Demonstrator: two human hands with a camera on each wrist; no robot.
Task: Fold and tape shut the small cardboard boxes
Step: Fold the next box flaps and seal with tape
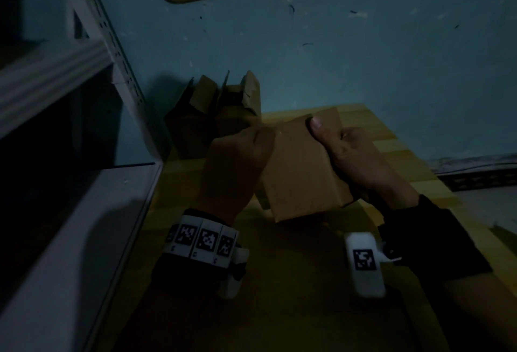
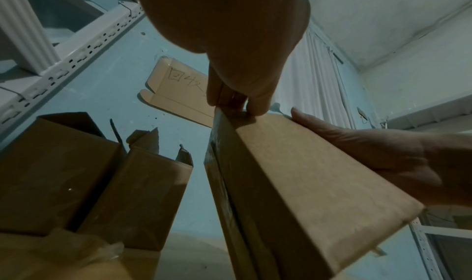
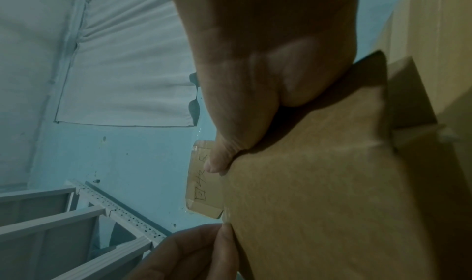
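In the middle of the head view a closed box (image 1: 302,167) is held up off the yellow table (image 1: 397,155) between both hands: the right hand (image 1: 361,161) grips its right side, thumb lying on the top face, while the left hand (image 1: 237,164) pinches something at the box's upper left edge with curled fingertips (image 2: 258,107); what it pinches is too dim to tell. Open boxes (image 1: 215,111) stand just behind at centre left against the blue wall (image 1: 363,43), beside a white shelf (image 1: 92,52), and a flat cardboard piece (image 2: 178,90) hangs on the wall at the top of the frame.
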